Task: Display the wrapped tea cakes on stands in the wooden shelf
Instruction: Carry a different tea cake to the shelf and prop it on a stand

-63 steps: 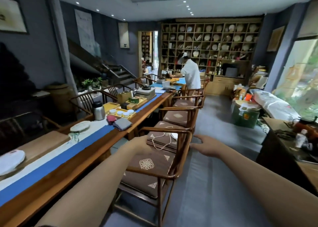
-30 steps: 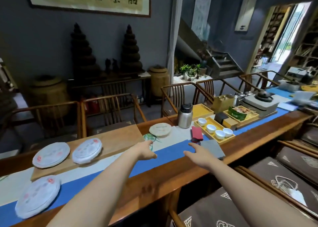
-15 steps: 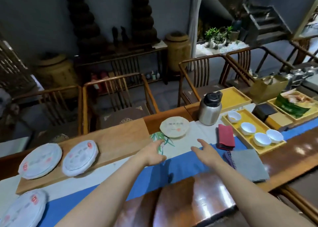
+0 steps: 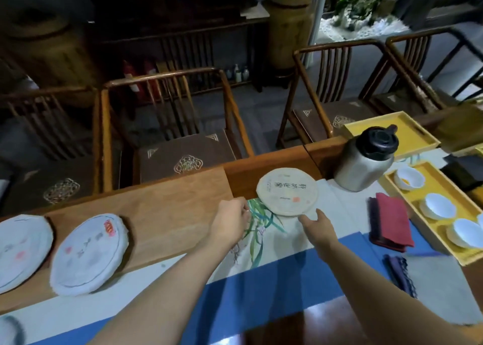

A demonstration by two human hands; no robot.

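Note:
A cream paper-wrapped tea cake (image 4: 287,191) with dark characters lies flat on the white runner of the long table. My right hand (image 4: 317,224) reaches to its near edge, fingers spread and about touching the rim. My left hand (image 4: 231,220) hovers just left of it with fingers loosely curled, holding nothing. Two white wrapped tea cakes (image 4: 88,253) (image 4: 19,250) lie on a wooden board (image 4: 170,208) at the left. The edge of another cake (image 4: 9,330) shows at the bottom left corner. No shelf or stands are in view.
A steel thermos (image 4: 366,159) stands right of the cream cake. A yellow tray (image 4: 441,185) with white cups, a folded red cloth (image 4: 390,219) and a dark cloth (image 4: 400,274) lie at the right. Wooden chairs (image 4: 167,125) line the table's far side.
My view has swung from the room down to the table and moved closer. Both hands have reached forward to the cream tea cake, the right one arriving at its near edge.

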